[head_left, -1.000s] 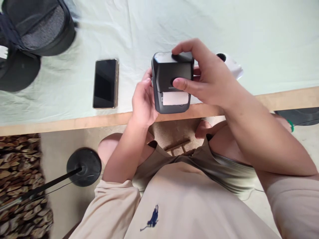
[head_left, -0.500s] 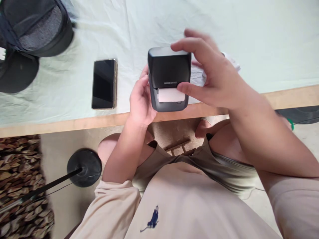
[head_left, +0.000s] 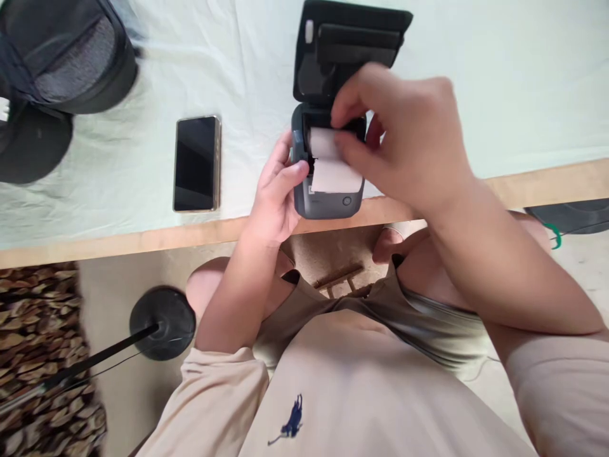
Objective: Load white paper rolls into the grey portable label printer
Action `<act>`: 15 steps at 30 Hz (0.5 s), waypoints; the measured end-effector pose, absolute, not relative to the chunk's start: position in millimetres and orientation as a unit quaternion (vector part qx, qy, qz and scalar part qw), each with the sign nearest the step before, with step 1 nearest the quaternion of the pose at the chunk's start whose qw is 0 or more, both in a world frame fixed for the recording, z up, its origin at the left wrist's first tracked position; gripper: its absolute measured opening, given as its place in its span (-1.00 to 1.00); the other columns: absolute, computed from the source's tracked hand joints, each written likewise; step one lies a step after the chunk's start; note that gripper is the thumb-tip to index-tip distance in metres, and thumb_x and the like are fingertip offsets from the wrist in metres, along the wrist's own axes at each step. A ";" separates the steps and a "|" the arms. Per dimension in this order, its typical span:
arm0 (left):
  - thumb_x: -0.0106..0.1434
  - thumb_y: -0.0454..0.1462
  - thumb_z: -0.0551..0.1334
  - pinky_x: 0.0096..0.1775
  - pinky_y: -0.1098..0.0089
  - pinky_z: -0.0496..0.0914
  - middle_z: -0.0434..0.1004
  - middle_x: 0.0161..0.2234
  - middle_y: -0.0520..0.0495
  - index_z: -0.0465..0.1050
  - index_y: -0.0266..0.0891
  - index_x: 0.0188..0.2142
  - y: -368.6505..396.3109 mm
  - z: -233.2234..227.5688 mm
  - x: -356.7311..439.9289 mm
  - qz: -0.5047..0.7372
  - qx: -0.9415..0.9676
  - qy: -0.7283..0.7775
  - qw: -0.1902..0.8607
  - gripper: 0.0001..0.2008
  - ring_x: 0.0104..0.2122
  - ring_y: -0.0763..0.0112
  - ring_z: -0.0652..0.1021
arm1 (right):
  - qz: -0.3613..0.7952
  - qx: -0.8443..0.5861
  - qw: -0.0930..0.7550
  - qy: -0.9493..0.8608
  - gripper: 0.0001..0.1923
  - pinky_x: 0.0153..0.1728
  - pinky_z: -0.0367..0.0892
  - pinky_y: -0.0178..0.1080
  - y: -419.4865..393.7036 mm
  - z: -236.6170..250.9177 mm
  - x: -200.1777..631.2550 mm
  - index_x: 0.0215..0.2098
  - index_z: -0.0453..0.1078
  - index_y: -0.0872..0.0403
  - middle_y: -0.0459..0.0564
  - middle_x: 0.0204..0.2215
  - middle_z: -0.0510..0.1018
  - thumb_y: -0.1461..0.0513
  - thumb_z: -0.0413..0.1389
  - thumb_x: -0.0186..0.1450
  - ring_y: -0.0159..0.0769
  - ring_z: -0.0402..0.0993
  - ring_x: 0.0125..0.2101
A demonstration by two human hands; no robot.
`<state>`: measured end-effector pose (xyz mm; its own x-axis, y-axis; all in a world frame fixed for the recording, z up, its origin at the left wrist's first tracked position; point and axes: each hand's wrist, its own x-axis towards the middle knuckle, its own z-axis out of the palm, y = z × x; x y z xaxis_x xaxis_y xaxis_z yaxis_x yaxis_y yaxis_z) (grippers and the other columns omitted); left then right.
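A dark label printer (head_left: 323,208), its hinged lid (head_left: 309,63) swung up and back, sits over the table's front edge. My left hand (head_left: 278,190) grips its left side, thumb on the rim. Inside the body lies a white label roll (head_left: 322,145), with a strip of paper hanging over the front. My right hand (head_left: 404,133) reaches into the compartment from the right. Its thumb and forefinger are pinched at the roll, blurred a little by motion, and the other fingers are curled out of sight behind.
On the pale tablecloth (head_left: 247,51) a phone (head_left: 195,164) lies left of the printer. An open black case (head_left: 85,63) stands at the far left. Below the wooden table edge (head_left: 204,236) are my legs and a round black stand base (head_left: 162,322).
The printer's lid, shut before, now stands open and shows the paper roll. My right hand has gone from the lid to the roll inside. My left hand still holds the printer.
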<state>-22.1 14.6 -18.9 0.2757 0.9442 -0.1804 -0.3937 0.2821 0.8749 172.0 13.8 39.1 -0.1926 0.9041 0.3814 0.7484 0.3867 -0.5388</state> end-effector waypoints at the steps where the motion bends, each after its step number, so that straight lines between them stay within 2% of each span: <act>1: 0.29 -0.19 0.45 -0.05 0.27 0.68 0.77 -0.02 -0.07 0.58 -0.03 0.16 14.0 -18.2 -21.7 0.473 0.370 0.367 0.710 -0.56 0.25 -0.06 0.68 | 0.104 -0.565 0.266 -0.774 -0.70 -0.28 0.40 -0.07 14.5 38.9 172.8 -0.07 0.54 -0.05 -0.08 -0.20 0.74 0.31 0.17 0.25 -0.13 0.60 -0.36; 2: 0.28 -0.21 0.45 -0.07 0.29 0.68 0.76 -0.01 -0.07 0.58 -0.04 0.13 13.6 -17.9 -21.3 0.474 0.373 0.358 0.712 -0.58 0.24 -0.04 0.68 | 0.093 -0.584 0.213 -0.778 -0.65 -0.29 0.38 -0.05 15.3 38.5 173.4 -0.01 0.56 -0.08 -0.06 -0.23 0.74 0.28 0.20 0.23 -0.07 0.58 -0.37; 4: 0.28 -0.24 0.44 -0.07 0.31 0.67 0.74 0.01 -0.08 0.58 -0.06 0.06 13.5 -17.9 -20.9 0.475 0.380 0.339 0.718 -0.65 0.25 0.00 0.65 | 0.078 -0.595 0.167 -0.783 -0.61 -0.34 0.35 -0.07 17.0 36.9 173.6 0.03 0.57 -0.14 -0.04 -0.30 0.70 0.22 0.27 0.22 0.00 0.58 -0.34; 6: 0.29 -0.26 0.42 -0.06 0.29 0.66 0.73 0.01 -0.10 0.58 -0.07 0.04 14.1 -18.3 -20.8 0.470 0.385 0.331 0.722 -0.68 0.26 0.01 0.63 | 0.085 -0.590 0.170 -0.785 -0.60 -0.35 0.36 -0.10 17.3 36.8 172.0 0.01 0.56 -0.18 -0.06 -0.31 0.70 0.23 0.31 0.20 0.00 0.59 -0.31; 9: 0.26 -0.26 0.43 0.03 0.22 0.67 0.71 -0.02 -0.10 0.57 -0.06 0.04 15.4 -19.0 -20.7 0.464 0.373 0.342 0.727 -0.66 0.29 -0.04 0.60 | 0.120 -0.599 0.183 -0.771 -0.53 -0.28 0.43 -0.07 13.8 44.2 170.3 0.04 0.57 -0.18 -0.07 -0.22 0.74 0.30 0.29 0.17 0.00 0.64 -0.25; 12: 0.23 -0.25 0.47 0.19 0.07 0.63 0.71 -0.08 -0.11 0.57 -0.08 -0.02 17.0 -19.3 -20.3 0.488 0.356 0.335 0.723 -0.68 0.39 -0.14 0.53 | 0.211 -0.562 0.278 -0.750 -0.43 -0.30 0.45 -0.09 9.5 55.2 182.4 0.11 0.58 -0.14 -0.09 -0.17 0.75 0.33 0.29 0.14 -0.09 0.67 -0.27; 15: 0.23 -0.28 0.45 0.27 0.04 0.59 0.72 -0.11 -0.10 0.60 -0.08 -0.09 18.6 -18.8 -20.0 0.513 0.352 0.320 0.714 -0.75 0.41 -0.13 0.50 | 0.259 -0.509 0.448 -0.687 -0.54 -0.49 0.29 -0.22 12.5 55.1 215.9 0.17 0.56 -0.15 -0.11 -0.05 0.72 0.26 0.20 0.31 -0.27 0.64 -0.30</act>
